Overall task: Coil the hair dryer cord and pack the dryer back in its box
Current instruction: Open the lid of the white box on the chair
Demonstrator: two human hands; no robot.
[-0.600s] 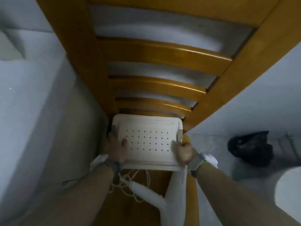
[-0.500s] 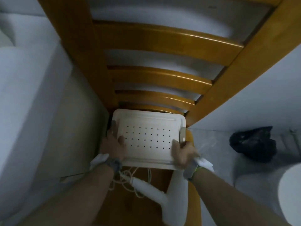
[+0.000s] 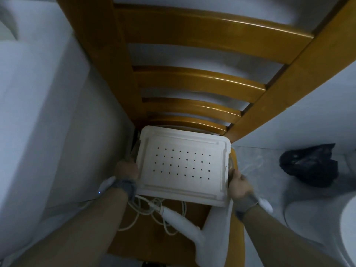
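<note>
A white box [image 3: 183, 164] with rows of small dark holes on its top face is held over the back of the wooden chair seat [image 3: 146, 241]. My left hand [image 3: 126, 169] grips its left edge and my right hand [image 3: 238, 185] grips its right edge. The white hair dryer [image 3: 210, 241] lies on the seat below the box, between my forearms, with its handle pointing up and left. Its white cord [image 3: 141, 211] lies in loose, untidy loops on the seat beside the handle, partly hidden under the box and my left wrist.
The chair's slatted wooden back [image 3: 192, 83] rises right behind the box. A pale wall or fixture [image 3: 38, 112] stands close on the left. On the floor at the right are a black plastic bag [image 3: 310, 164] and a white rounded object [image 3: 344, 228].
My hands have slid from the top of the box out to its side edges. The box has tilted slightly and come a little nearer to the camera. Dryer and cord have not moved.
</note>
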